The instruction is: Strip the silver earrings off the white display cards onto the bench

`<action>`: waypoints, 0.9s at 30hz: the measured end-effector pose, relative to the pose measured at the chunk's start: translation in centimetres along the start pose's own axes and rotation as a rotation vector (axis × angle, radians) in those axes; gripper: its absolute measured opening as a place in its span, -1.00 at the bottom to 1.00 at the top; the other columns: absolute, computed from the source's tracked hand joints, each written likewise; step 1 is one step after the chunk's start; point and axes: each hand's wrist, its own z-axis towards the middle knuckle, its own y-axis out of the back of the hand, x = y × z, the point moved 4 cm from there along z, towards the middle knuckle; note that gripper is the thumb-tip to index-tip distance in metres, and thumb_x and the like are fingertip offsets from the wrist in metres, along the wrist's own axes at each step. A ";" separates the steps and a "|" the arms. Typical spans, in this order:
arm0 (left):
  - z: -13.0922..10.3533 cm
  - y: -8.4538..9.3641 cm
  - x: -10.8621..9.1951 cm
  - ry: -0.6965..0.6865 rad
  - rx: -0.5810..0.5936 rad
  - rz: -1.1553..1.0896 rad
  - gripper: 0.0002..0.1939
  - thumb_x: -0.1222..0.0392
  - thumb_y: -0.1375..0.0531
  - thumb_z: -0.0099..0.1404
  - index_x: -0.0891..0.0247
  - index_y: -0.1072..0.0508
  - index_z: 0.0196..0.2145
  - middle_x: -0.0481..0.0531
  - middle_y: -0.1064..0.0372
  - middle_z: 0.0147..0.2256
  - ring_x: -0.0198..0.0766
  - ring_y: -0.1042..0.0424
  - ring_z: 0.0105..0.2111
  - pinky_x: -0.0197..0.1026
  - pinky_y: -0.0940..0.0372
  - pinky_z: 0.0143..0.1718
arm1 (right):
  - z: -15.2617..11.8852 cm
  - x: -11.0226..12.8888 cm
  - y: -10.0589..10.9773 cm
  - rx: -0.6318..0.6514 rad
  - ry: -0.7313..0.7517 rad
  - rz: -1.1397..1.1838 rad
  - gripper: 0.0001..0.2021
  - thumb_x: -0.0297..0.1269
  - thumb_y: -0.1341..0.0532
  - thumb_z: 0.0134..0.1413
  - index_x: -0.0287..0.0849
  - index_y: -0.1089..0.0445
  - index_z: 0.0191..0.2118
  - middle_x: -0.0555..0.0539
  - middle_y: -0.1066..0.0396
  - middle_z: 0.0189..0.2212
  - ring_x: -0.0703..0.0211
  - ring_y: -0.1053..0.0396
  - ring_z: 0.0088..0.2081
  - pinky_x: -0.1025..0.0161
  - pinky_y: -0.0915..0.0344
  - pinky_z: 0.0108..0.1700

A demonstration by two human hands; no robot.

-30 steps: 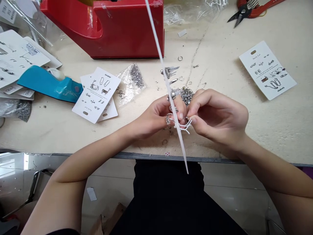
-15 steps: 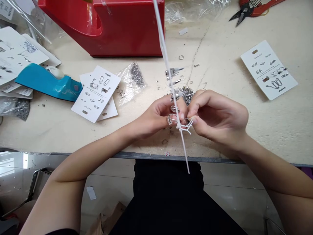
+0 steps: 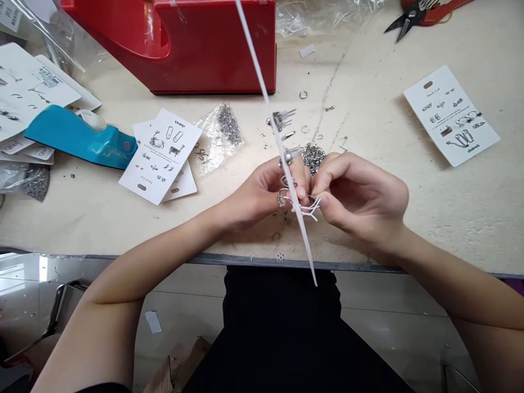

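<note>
A white earring card (image 3: 300, 224), seen almost edge-on, stands upright between my hands. Rings and studs poke out from it, and thin white strands (image 3: 311, 206) stick out near its lower part on the right. My left hand (image 3: 268, 191) is closed on the card, its thumb on the left side and fingers behind on the right. My right hand (image 3: 360, 191) pinches thumb and forefinger together close to the card, at the tips of the strands; whatever lies in the pinch is too small to make out. A heap of small silver earring parts (image 3: 314, 155) lies just behind the fingers.
A red tape dispenser (image 3: 221, 49) stands at the back. Left lie a turquoise tape cutter (image 3: 82, 139), printed earring cards (image 3: 164, 155) and a plastic bag of metal parts (image 3: 227, 128). On the right are another earring card (image 3: 452, 117) and red-handled cutters (image 3: 421, 16).
The card has turned slightly, its top end swinging left and a little more of its face showing. My right hand has shifted slightly left, still pinched.
</note>
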 end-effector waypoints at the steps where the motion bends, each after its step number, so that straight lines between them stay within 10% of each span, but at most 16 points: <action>1: 0.0 0.0 0.1 -0.002 -0.005 -0.001 -0.54 -0.10 -0.40 0.11 0.23 -0.26 -0.49 -0.14 -0.28 -0.46 -0.38 -0.35 -0.41 -0.23 -0.28 -0.30 | 0.1 0.0 0.0 0.001 0.000 -0.004 -0.92 -0.43 -0.27 0.20 -0.12 -0.38 -0.30 0.01 -0.45 -0.42 0.31 -0.40 -0.44 0.31 -0.36 -0.46; 27: -0.2 0.1 -0.1 0.005 0.000 0.002 -0.61 -0.07 -0.42 0.10 0.22 -0.34 -0.45 -0.13 -0.35 -0.45 -0.36 -0.34 -0.40 -0.22 -0.24 -0.29 | -0.2 -0.1 0.1 0.008 -0.045 -0.011 -0.91 -0.39 -0.28 0.19 -0.08 -0.37 -0.30 0.03 -0.40 -0.46 0.29 -0.36 -0.46 0.28 -0.37 -0.47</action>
